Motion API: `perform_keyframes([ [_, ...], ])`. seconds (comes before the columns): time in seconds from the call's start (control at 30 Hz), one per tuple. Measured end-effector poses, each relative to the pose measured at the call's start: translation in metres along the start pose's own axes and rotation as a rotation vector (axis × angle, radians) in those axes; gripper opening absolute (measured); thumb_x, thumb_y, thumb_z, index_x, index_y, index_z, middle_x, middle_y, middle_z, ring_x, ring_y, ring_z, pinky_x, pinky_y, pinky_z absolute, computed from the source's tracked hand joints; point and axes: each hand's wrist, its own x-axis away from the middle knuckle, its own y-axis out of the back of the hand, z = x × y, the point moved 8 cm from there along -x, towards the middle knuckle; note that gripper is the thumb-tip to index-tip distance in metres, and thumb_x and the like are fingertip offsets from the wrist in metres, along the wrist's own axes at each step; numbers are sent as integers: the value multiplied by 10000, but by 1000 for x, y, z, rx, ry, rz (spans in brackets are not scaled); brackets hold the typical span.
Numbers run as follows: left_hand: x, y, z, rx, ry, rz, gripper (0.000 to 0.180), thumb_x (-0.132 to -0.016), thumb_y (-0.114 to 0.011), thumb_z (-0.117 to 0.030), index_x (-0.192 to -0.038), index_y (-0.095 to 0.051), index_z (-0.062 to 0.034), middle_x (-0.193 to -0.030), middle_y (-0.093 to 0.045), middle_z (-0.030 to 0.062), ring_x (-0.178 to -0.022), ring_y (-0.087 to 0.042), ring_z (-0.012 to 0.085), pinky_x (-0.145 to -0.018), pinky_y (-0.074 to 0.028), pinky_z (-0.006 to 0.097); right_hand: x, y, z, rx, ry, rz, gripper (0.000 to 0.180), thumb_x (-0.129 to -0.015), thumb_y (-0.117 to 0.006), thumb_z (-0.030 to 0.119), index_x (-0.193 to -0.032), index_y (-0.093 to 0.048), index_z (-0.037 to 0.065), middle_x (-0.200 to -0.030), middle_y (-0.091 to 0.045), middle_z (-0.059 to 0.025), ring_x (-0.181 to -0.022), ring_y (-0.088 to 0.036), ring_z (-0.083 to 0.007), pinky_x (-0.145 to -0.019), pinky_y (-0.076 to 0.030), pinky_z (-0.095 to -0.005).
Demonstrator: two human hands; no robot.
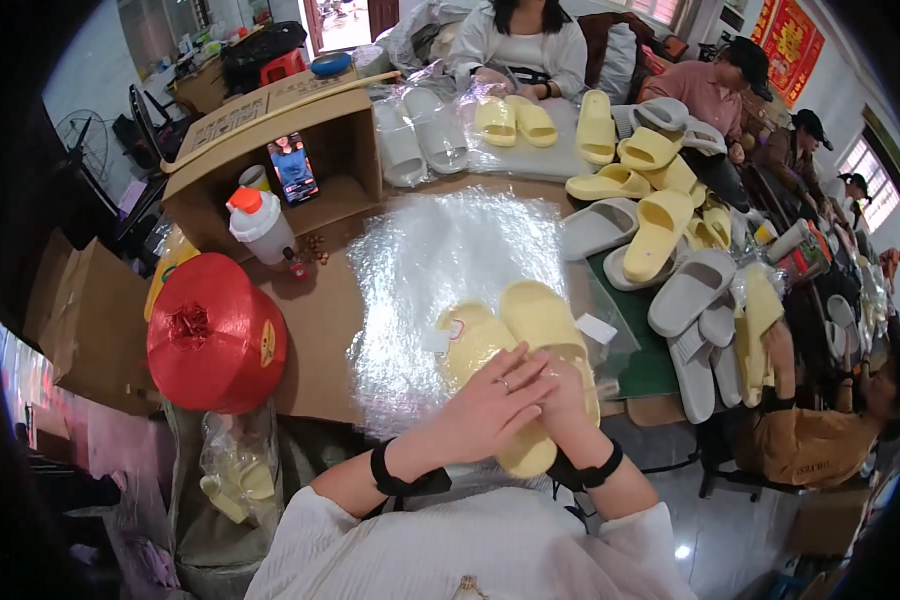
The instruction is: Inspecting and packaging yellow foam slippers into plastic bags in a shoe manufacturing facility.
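A pair of pale yellow slippers lies side by side at the near edge of the worktable, under my hands. The left slipper carries a small round sticker, and shiny clear film shows over it. My left hand, with a ring on one finger, rests across the pair, its fingers stretched out and overlapping my right hand. Curled over the right slipper, my right hand has its fingertips mostly hidden by the left. Beneath everything spreads a stack of clear plastic bags. A small white label is beside the right slipper.
At left are a red round box and a cardboard box holding a phone and a shaker bottle. Grey and yellow slippers pile up at right. Several people sit around. A sack holds bagged slippers.
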Motion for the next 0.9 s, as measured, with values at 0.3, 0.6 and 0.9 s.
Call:
perform_keyframes([
  [0.3,8,74,41,284,249,-393,299,-1002,-532,-69,-1263,-674,-33,-1351,-643,158,-1243,-610,312,-1086,-440,396,-39,-7,-24,29,-261,96,166,-886,-635,174,-856,-630,10,-833,-633,-208,-829,-636,-400,-732,-512,-472],
  [0.6,6,56,81,534,415,-437,268,-995,-585,-126,-1219,-699,-32,-1259,-692,161,-1164,-659,308,-1008,-500,364,88,105,-72,-239,-392,-297,106,-855,-607,33,-813,-569,-56,-751,-617,-226,-720,-639,-378,-624,-465,-425],
  [0.9,-1,-14,82,-170,269,17,656,-877,-746,-359,-1437,-522,-103,-1540,-437,184,-1399,-415,410,-1140,-377,475,155,136,-94,-529,-471,-614,200,-968,-590,82,-1067,-645,-83,-963,-720,-100,-881,-640,-145,-755,-502,-315],
])
